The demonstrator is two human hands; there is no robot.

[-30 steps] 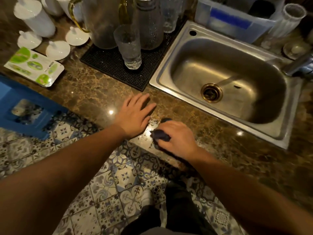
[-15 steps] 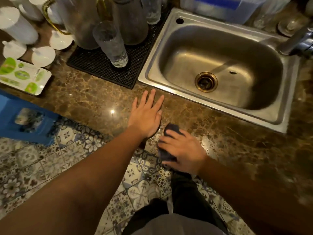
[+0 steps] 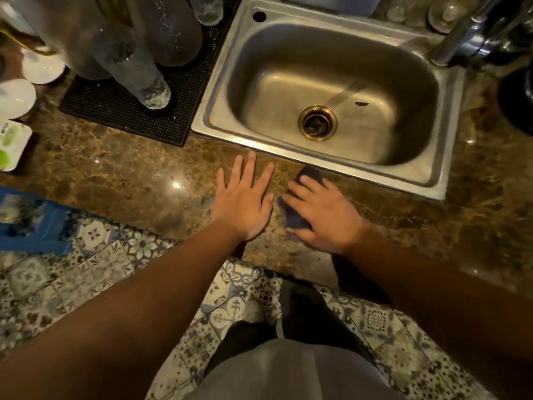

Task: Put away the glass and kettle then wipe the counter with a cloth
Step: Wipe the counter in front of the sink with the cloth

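Right hand [image 3: 323,217] pressed flat on one dark cloth [image 3: 294,219] on counter [image 3: 115,174]; left hand [image 3: 245,203] beside it, fingers spread, empty.

**Hidden, cropped and blurred**

Most of the dark cloth [image 3: 294,219] lies under the right hand [image 3: 323,215]; only two corners show. The top edge cuts off the glass jug [image 3: 78,39] and bottle [image 3: 170,27] on the black mat [image 3: 127,111]. The tap [image 3: 473,33] at the upper right is blurred. The white packet [image 3: 11,145] runs off the left edge, its print unreadable
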